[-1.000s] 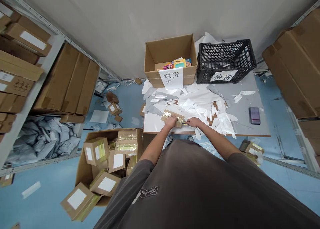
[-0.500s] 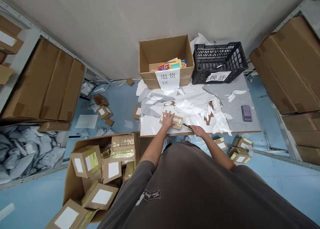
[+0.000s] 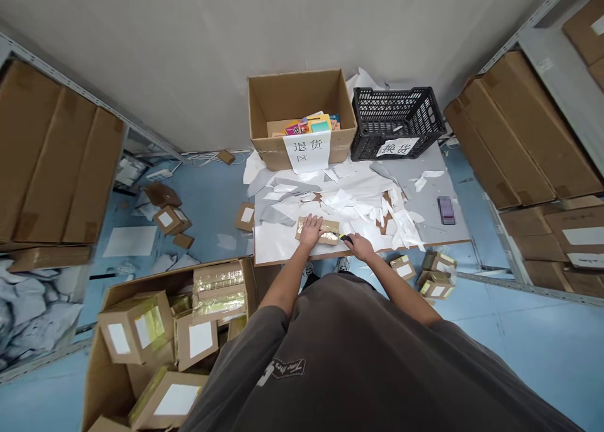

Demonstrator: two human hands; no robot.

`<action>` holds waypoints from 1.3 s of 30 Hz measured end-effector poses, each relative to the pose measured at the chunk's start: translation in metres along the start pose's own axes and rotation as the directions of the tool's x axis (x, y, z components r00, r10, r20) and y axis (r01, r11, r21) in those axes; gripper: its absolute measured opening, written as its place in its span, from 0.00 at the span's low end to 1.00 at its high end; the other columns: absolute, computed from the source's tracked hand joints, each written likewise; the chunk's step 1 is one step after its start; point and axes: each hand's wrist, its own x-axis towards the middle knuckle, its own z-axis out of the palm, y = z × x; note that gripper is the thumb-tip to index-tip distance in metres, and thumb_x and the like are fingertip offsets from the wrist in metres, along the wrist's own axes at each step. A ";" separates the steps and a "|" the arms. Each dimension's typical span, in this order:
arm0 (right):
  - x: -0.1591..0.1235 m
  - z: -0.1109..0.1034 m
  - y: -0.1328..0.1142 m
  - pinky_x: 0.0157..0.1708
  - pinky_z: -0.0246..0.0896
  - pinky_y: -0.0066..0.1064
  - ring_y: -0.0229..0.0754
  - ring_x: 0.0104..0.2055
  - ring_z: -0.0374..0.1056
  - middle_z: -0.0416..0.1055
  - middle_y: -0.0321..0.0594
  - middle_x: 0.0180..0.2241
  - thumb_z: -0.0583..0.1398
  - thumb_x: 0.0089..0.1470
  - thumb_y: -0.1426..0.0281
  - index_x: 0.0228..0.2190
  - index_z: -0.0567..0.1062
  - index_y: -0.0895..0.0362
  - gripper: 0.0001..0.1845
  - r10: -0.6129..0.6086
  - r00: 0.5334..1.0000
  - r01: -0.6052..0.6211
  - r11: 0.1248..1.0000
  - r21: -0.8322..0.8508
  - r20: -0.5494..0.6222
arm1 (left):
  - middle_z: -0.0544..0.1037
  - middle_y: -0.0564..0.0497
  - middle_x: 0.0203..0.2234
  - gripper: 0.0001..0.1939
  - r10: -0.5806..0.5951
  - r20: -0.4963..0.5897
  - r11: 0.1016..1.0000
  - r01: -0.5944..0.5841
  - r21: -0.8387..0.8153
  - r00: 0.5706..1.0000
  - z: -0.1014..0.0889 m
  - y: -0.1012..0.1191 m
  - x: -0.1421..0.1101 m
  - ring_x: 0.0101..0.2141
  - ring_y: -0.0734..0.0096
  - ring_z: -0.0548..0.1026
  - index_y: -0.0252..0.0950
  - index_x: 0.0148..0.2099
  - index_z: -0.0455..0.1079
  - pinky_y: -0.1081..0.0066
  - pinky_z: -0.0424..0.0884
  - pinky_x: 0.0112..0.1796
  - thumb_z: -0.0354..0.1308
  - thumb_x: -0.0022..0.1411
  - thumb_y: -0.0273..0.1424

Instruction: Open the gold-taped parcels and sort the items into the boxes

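Note:
A small flat cardboard box (image 3: 329, 232), wrapped in shiny clear tape, lies near the front edge of the table. My left hand (image 3: 311, 231) rests across its left part and holds it down, the fingers reaching over its far side. In my right hand (image 3: 361, 247) is a yellow and black utility knife (image 3: 345, 238), gripped by its handle. The knife's front end is at the right end of the box; whether the blade touches it is too small to tell. Torn white paper scraps (image 3: 349, 202) lie just beyond the box.
At the back of the table (image 3: 278, 249) stand an open carton (image 3: 264, 144) with colourful booklets and a black plastic crate (image 3: 399, 130). A blurred purple item (image 3: 446, 210) lies at right. A large carton (image 3: 111, 331) of taped parcels stands at my left. Shelves flank both sides.
The knife has moved left to the right end of the box, and the box's right end now sits nearer my right hand. My left hand stays on the box. The whole view has shifted.

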 end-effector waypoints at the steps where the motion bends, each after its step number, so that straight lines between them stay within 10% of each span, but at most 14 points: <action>1: 0.000 0.003 -0.002 0.47 0.61 0.33 0.52 0.52 0.72 0.72 0.52 0.56 0.50 0.74 0.54 0.59 0.70 0.54 0.24 0.003 1.000 -0.003 1.000 -0.005 -0.013 | 0.63 0.36 0.71 0.36 0.002 -0.017 1.000 -0.002 -0.009 1.000 0.002 0.000 -0.002 0.74 0.46 0.50 0.37 0.76 0.56 0.49 0.45 0.72 0.55 0.72 0.46; 15: -0.003 0.007 0.026 0.43 0.62 0.35 0.56 0.48 0.77 0.79 0.54 0.47 0.51 0.72 0.53 0.56 0.64 0.54 0.22 0.217 0.976 -0.215 0.972 0.094 -0.006 | 0.63 0.39 0.71 0.37 -0.009 -0.041 0.996 0.005 -0.094 0.999 -0.001 0.002 -0.009 0.74 0.47 0.52 0.42 0.75 0.57 0.48 0.49 0.71 0.61 0.70 0.45; 23: 0.014 0.068 -0.041 0.41 0.69 0.35 0.53 0.48 0.77 0.80 0.49 0.46 0.53 0.65 0.45 0.58 0.65 0.55 0.32 0.374 0.925 -0.280 0.786 0.551 -0.062 | 0.65 0.39 0.70 0.41 -0.146 -0.018 0.987 0.145 -0.072 0.989 -0.020 0.002 -0.010 0.71 0.41 0.55 0.43 0.73 0.62 0.42 0.43 0.70 0.66 0.63 0.49; 33: 0.130 -0.020 -0.075 0.46 0.68 0.37 0.55 0.51 0.73 0.75 0.62 0.54 0.55 0.66 0.46 0.61 0.61 0.64 0.38 0.354 0.935 -0.287 0.803 0.522 -0.030 | 0.67 0.39 0.67 0.36 -0.261 0.077 0.950 0.270 -0.154 0.962 -0.009 -0.005 -0.085 0.60 0.53 0.72 0.42 0.78 0.49 0.61 0.69 0.57 0.53 0.72 0.36; 39: 0.104 0.002 -0.065 0.44 0.68 0.34 0.53 0.50 0.75 0.78 0.54 0.50 0.57 0.64 0.49 0.59 0.63 0.60 0.34 0.295 0.950 -0.188 0.799 0.571 -0.101 | 0.50 0.42 0.76 0.40 -0.058 0.119 0.998 0.062 -0.029 0.991 -0.023 -0.007 -0.074 0.70 0.44 0.58 0.48 0.75 0.55 0.53 0.65 0.60 0.59 0.63 0.24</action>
